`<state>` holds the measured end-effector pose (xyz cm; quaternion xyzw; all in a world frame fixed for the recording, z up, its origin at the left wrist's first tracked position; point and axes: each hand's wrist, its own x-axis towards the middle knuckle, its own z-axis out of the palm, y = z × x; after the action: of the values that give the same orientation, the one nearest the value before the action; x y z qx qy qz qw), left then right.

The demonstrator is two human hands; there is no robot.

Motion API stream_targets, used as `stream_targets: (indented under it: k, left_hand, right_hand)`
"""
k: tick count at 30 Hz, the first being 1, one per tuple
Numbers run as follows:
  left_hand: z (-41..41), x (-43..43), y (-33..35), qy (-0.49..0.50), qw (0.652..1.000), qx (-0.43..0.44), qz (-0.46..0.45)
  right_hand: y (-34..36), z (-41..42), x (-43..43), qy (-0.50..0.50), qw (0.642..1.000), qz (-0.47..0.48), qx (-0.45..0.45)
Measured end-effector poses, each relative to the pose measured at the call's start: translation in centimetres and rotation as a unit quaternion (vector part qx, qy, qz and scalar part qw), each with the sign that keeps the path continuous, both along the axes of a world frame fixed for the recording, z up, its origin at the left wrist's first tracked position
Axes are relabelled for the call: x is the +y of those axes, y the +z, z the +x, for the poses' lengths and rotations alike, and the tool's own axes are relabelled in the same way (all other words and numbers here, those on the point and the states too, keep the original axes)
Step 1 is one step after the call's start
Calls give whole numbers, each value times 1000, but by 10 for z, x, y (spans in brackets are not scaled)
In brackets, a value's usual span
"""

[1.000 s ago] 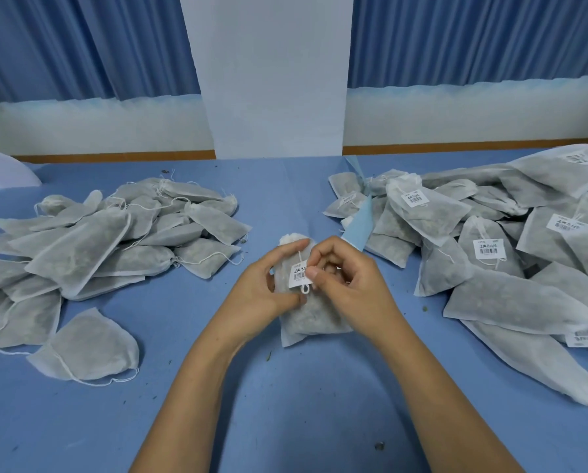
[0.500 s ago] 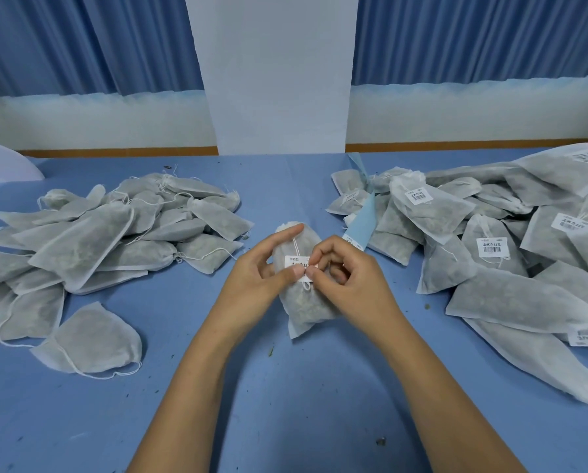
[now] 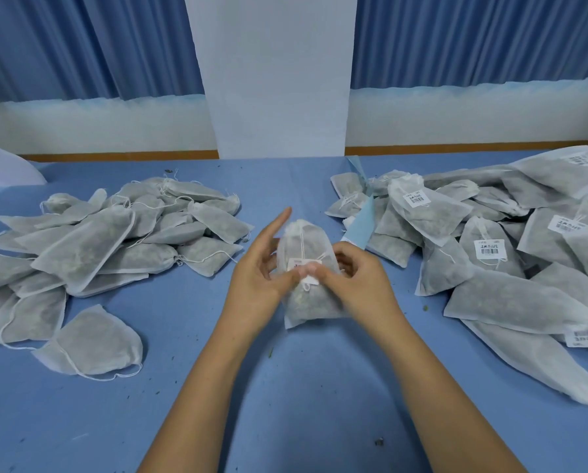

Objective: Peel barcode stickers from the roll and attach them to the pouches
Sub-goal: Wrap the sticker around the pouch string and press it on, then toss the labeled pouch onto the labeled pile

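Note:
At the centre I hold a grey mesh drawstring pouch (image 3: 306, 302) above the blue table (image 3: 285, 387). A white barcode sticker (image 3: 294, 263) sits on its front, partly under my thumbs. My left hand (image 3: 255, 281) pinches the pouch's left side, thumb on the sticker and index finger pointing straight up. My right hand (image 3: 360, 285) curls round the right side, its thumb also pressing the sticker. A pale blue liner strip (image 3: 360, 227) from the sticker roll lies just behind, against the right pile.
A heap of pouches without stickers (image 3: 97, 240) covers the left of the table, with one loose pouch (image 3: 94, 343) nearer me. A bigger heap of pouches with barcode stickers (image 3: 490, 254) fills the right. A white pillar (image 3: 272, 76) and blue curtains stand behind.
My left index finger has straightened and lifted off the pouch. Both thumbs have slid together over the sticker. The pouch stays in both hands at the centre.

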<state>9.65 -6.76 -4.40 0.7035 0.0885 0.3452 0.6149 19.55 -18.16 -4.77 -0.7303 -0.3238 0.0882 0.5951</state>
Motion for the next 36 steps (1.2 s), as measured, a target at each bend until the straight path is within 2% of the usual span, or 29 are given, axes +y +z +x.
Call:
stream_targets:
  k: [3,7,9,11,15,19,20,21,23,24,25,27,28,30,33,36]
  left_hand:
    - [8,0,-6,54,997,62,-11]
    - [24,-9,-6,96,993,70,-20]
    - [32,-20,-2,78,993,83,-42]
    - [38,-35,0,29,987,147,-57]
    - [47,-69,0,-54,970,235,-19]
    - [62,-93,4,-36,955,290,42]
    - [68,-102,9,-42,958,280,41]
    - [76,-112,17,-69,965,253,6]
    - [95,-135,36,-156,965,185,-102]
    - [105,-145,43,-180,961,168,-124]
    - [113,-152,49,-177,964,173,-97]
    - [127,-160,48,-143,965,217,24]
    - [129,-161,44,-129,959,242,78]
    - [130,-160,34,-116,949,269,118]
    - [125,-160,24,-109,961,236,97]
    - [115,-157,22,-68,978,195,42]
  right_hand:
    - [-2,-1,-4,-22,998,26,52]
    - [-4,-6,-20,3,990,22,138]
    - [-2,-4,-32,-7,990,8,143]
    - [3,1,-47,-52,989,17,136]
    - [9,15,-82,-112,987,0,118]
    - [9,21,-123,27,969,-34,242]
    - [10,27,-130,44,963,4,267]
    - [14,35,-136,35,952,81,294]
    - [26,57,-144,-23,906,256,338]
    - [31,69,-147,-59,881,314,350]
    - [34,78,-149,-96,857,353,362]
    - [31,89,-150,-150,828,378,386]
    - [27,89,-149,-157,829,372,388]
    - [21,81,-144,-151,857,337,360]
    - [17,65,-132,-131,903,276,301]
    - [20,45,-109,-126,914,258,285]
